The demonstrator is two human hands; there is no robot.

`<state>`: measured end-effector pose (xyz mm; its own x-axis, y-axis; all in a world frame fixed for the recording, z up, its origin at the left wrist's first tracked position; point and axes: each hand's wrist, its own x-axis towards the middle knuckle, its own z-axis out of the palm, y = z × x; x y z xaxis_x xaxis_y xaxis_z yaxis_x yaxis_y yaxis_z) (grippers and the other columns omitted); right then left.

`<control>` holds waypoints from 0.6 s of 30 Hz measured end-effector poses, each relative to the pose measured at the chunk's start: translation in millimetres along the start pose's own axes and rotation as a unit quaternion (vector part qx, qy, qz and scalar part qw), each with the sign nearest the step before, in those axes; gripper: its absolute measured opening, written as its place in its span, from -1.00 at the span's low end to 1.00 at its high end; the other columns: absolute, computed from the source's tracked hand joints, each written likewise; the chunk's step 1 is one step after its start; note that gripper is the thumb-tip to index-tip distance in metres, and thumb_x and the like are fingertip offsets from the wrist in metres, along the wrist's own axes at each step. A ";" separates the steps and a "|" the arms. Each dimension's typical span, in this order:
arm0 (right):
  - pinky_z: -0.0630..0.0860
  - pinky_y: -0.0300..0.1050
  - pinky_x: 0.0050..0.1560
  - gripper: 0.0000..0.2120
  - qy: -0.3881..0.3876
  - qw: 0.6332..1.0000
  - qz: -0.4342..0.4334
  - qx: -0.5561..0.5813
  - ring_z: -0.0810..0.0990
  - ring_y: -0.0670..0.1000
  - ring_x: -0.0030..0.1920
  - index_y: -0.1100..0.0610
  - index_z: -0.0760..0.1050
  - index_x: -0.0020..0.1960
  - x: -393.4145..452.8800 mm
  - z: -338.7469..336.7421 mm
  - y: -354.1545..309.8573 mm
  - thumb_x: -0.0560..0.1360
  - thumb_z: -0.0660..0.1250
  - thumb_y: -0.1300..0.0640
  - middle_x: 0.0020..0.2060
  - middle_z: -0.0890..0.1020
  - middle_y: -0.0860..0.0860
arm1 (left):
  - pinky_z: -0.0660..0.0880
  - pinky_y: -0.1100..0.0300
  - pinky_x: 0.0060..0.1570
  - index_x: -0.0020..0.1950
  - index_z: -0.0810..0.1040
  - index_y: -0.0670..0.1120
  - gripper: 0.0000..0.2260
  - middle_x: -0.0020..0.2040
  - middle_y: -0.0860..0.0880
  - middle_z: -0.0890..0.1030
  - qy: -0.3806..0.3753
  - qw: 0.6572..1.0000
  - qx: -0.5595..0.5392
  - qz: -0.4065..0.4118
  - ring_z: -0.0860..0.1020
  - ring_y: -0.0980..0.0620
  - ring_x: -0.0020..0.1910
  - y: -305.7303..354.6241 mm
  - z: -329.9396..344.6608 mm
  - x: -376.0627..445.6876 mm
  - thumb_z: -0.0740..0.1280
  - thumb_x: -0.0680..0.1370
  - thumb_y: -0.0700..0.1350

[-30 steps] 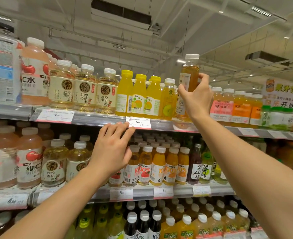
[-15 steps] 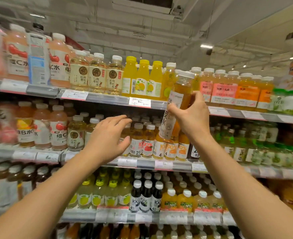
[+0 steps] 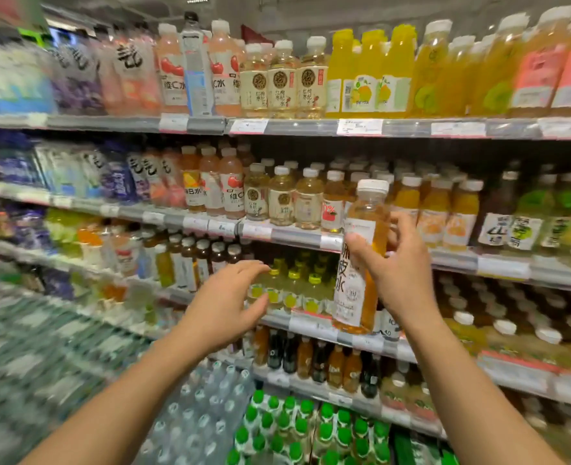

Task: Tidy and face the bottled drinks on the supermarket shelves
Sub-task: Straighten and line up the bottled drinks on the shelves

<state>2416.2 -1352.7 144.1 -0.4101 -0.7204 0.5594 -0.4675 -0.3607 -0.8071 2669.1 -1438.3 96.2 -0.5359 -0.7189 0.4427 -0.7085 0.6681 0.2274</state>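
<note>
A: Where's the bottle (image 3: 359, 263)?

B: In the right hand (image 3: 398, 268), held in the air in front of the shelves (image 3: 311, 127), not on any of them. Fingers wrap the far side, thumb presses across the label.

A: Axis?

B: Long axis near upright, cap tipped slightly right. The cap sits level with the second shelf's front edge, the base down near the third shelf's edge.

A: Left hand (image 3: 225, 305)?

B: Released, fingers spread and loosely curved, holding nothing. Just left of the bottle, near but apart, palm turned toward it. Right hand has it; left is the free one.

A: Looks?

B: Clear plastic, amber drink, white cap, tall white label with large dark characters facing the camera. Liquid nearly full.

A: Destination?

B: Can't tell. My guess is a matching row, but I can't pick one out; the left side is blurred.
</note>
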 end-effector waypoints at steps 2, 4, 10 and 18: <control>0.66 -0.17 -0.08 -0.61 -0.023 1.000 0.003 0.001 0.69 -0.22 -0.07 -0.09 0.46 0.20 -13.6 11.2 -0.6 0.46 0.54 -0.10 -0.05 0.71 -0.20 | 0.37 0.15 0.40 0.48 0.43 0.04 -0.55 0.41 0.11 0.50 -0.006 1.000 0.003 -0.024 0.43 0.13 0.40 -7.4 -6.4 -20.6 0.24 0.61 0.13; 0.64 -0.26 -0.11 -0.58 -0.054 0.998 0.004 -0.009 0.68 -0.23 -0.08 -0.09 0.46 0.19 -24.1 19.8 -3.0 0.43 0.57 -0.07 -0.06 0.70 -0.18 | 0.41 0.16 0.37 0.49 0.41 0.08 -0.56 0.40 0.16 0.51 -0.014 0.999 -0.004 -0.050 0.45 0.18 0.37 -16.7 -13.5 -37.6 0.28 0.62 0.11; 0.46 -0.29 -0.17 -0.50 -0.158 0.976 0.032 -0.143 0.60 -0.18 -0.10 -0.08 0.45 0.17 -50.4 58.0 8.5 0.34 0.60 -0.10 -0.04 0.63 -0.20 | 0.51 0.14 0.24 0.48 0.40 0.10 -0.56 0.31 0.17 0.59 -0.049 0.995 -0.010 -0.084 0.55 0.17 0.26 -58.1 -19.3 -71.2 0.30 0.60 0.10; 0.52 -0.20 -0.13 -0.51 -0.162 0.964 0.095 -0.187 0.60 -0.10 -0.07 0.00 0.44 0.10 -91.7 137.4 24.4 0.31 0.62 0.00 -0.06 0.62 -0.12 | 0.47 0.18 0.22 0.44 0.46 0.10 -0.61 0.32 0.15 0.58 -0.091 0.993 -0.020 -0.070 0.53 0.16 0.26 -144.5 -22.6 -92.7 0.30 0.61 0.11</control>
<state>2550.0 -1376.8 47.2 -0.2778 -0.9216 0.2710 -0.6826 -0.0091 -0.7308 2831.6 -1463.9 41.9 -0.5106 -0.8253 0.2411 -0.7645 0.5641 0.3119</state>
